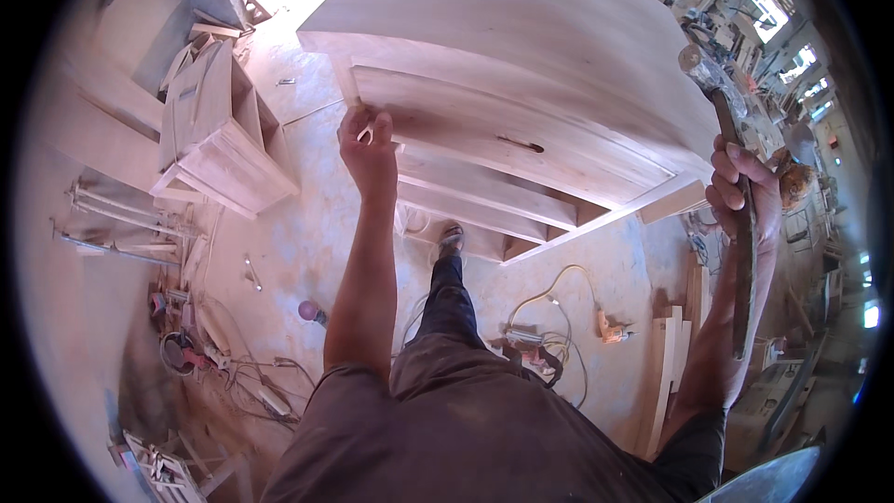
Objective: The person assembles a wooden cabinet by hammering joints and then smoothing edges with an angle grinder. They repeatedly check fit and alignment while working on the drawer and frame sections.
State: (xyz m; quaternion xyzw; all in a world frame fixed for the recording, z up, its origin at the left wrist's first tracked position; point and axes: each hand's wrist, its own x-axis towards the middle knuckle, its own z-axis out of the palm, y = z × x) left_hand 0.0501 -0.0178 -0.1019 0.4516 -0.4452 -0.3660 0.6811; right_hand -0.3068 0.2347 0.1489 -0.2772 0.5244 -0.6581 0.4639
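The right grip (759, 177) wraps round a mallet-like tool (742, 289), while the left grip (368, 138), loosely curled, its hold unclear, sits at the left end of a drawer front (438, 116) in the pale wooden cabinet (503, 9), seemingly being fitted, so the next move likely calls for careful alignment before measured taps.

A: What's underfoot?
B: A pale, dusty, blotchy floor (275, 256), bleached nearly white by daylight towards the top left.
A: Anything standing there?
B: A boxy, unfinished pale-wood cabinet (223, 160), open on one side, at the left.
A: Where's the light coming from?
B: Partly from bright, rectangular windows (767, 14) at the upper right.
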